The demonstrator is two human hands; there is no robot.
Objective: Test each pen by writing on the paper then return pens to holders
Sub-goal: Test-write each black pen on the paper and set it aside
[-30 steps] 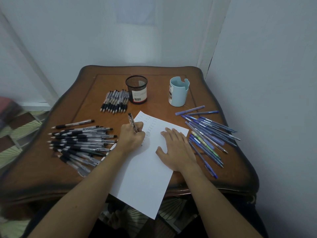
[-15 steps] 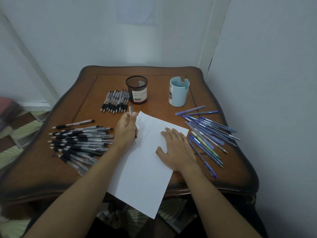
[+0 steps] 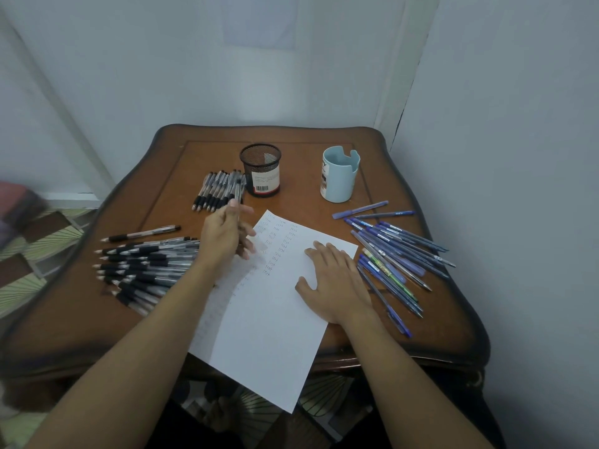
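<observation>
A white paper (image 3: 269,319) with columns of small written marks lies on the brown table (image 3: 301,199), hanging over its near edge. My left hand (image 3: 223,236) hovers at the paper's top left corner and pinches a black pen (image 3: 239,197), whose far end points at a short row of black pens (image 3: 212,189). Beside that row stands a black mesh holder (image 3: 261,170), with a light blue holder (image 3: 338,179) to its right. My right hand (image 3: 334,283) rests flat on the paper's right side.
A large heap of black pens (image 3: 146,264) lies at the table's left. Several blue pens (image 3: 395,251) are spread at the right, close to my right hand. White walls close in behind and on the right.
My left hand stopped writing, lifted the black pen off the paper and moved it away toward the short row of pens by the mesh holder. My right hand stayed put.
</observation>
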